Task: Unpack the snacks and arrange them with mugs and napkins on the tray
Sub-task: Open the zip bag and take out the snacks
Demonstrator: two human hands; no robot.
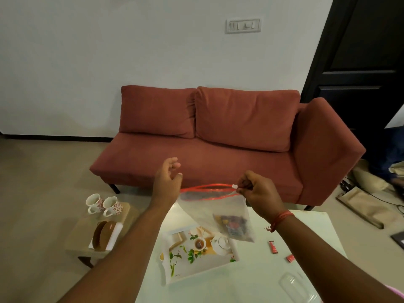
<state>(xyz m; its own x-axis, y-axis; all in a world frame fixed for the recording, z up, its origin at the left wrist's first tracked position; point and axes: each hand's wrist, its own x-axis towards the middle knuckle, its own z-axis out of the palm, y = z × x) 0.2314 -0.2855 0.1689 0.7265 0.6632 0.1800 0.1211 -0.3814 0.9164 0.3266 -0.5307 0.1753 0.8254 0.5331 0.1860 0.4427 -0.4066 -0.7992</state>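
Right hand [258, 193] pinches the open bag [218, 211] at one corner, left hand [167, 178] released; snacks [235, 226] may spill over the tray [196, 256].

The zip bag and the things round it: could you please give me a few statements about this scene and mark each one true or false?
1. The right hand pinches the zip bag at its slider end. True.
2. The left hand grips the bag as well. False: it is open beside the bag's mouth and holds nothing.
3. The two mugs stand on the tray. False: they stand on the small side table, off the tray.
4. Two red sachets lie on the white table, right of the tray. True.
5. The bag is empty. False: dark packets sit in its bottom corner.
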